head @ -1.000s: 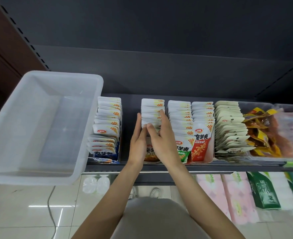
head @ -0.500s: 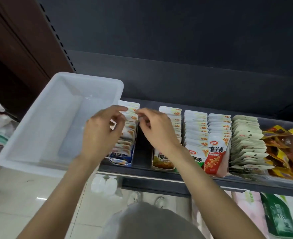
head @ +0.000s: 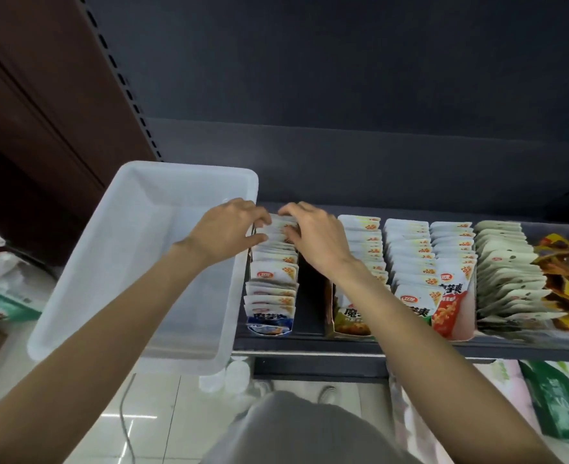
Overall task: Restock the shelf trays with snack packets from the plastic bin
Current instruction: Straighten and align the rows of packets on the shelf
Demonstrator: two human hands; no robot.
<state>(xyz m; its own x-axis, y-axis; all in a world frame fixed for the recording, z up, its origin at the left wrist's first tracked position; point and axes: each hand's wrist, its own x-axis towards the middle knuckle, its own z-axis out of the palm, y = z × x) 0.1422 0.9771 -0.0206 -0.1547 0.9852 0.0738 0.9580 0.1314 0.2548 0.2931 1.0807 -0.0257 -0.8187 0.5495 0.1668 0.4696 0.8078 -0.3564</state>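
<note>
A row of white snack packets with blue-printed fronts [head: 272,279] stands in the leftmost shelf tray, just right of the translucent white plastic bin [head: 135,259]. Both the left hand [head: 224,232] and the right hand [head: 314,237] curl their fingers over the rearmost packets, pinching them. Further packet rows [head: 410,259] fill trays farther right of the bin, on the dark metal shelf [head: 309,343].
</note>
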